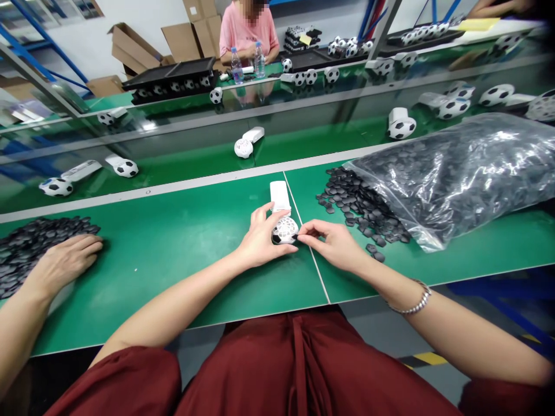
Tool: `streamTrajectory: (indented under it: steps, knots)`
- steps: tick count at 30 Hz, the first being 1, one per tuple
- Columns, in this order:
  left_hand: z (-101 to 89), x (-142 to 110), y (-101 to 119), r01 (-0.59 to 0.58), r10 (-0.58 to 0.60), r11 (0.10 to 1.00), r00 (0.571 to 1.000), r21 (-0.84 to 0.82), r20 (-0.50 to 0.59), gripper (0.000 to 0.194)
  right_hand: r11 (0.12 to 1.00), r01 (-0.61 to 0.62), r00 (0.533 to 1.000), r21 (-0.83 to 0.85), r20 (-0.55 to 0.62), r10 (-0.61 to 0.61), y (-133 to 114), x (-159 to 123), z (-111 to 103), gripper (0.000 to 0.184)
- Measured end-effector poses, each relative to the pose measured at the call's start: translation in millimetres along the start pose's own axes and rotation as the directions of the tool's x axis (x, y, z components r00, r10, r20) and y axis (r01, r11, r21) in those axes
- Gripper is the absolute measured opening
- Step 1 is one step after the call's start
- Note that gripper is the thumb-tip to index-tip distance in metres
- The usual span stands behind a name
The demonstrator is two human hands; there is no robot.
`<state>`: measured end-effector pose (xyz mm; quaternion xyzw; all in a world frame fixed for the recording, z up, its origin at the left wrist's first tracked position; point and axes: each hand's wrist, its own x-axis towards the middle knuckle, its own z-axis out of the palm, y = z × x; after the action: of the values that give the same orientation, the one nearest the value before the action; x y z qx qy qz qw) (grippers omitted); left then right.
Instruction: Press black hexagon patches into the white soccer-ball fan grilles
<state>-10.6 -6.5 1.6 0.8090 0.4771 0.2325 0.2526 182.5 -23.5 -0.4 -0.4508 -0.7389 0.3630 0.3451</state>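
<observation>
Steadying hand: left hand, fingers curved about the ball unit, thumb at its near side.
Placing hand: right hand, fingers in a narrow pinch on a small black piece at the ball's right edge.
Ball unit: on the green bench, just left of the white seam; its white rectangular body points away.
Handling: judged light, stiff and smooth, somewhat slippery; openwork face probably weakest.
Grip points: ball by its sides, piece by its rim.
Black pieces: heap at right, beside a clear bag.
Neighbour: co-worker's hand at left pile.
</observation>
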Motion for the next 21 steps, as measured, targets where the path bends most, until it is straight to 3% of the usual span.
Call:
streamTrajectory:
  steps: [7, 12, 16, 18, 21]
  knots:
    - [2.5, 7.9, -1.2, 0.004, 0.01, 0.993, 0.993, -0.118, 0.115, 0.055, 0.998, 0.062, 0.998, 0.026, 0.016, -0.062, 10.0, 9.2, 1.4, 0.004]
    - [3.0, 10.0, -4.3, -0.082, 0.097, 0.985, 0.991, -0.151, 0.096, 0.048, 0.996, 0.006, 1.0, 0.09, -0.004, -0.006, 11.5, 12.9, 9.3, 0.006]
    - [2.9, 11.8, -7.8, -0.113, 0.131, 0.979, 0.986, -0.167, 0.104, 0.046, 0.987, -0.064, 0.997, 0.148, 0.058, 0.056, 17.7, 18.2, 6.6, 0.013]
    - [2.7, 12.2, -9.1, -0.104, 0.126, 0.978, 0.985, -0.181, 0.117, 0.047, 0.995, -0.084, 0.996, 0.049, -0.012, 0.085, 25.1, 21.3, -5.8, 0.017]
    - [1.4, 13.1, -10.2, -0.091, 0.119, 0.976, 0.984, -0.2, 0.13, 0.048, 0.922, -0.195, 0.963, -0.336, -0.242, 0.115, 39.7, 24.1, -32.3, 0.016]
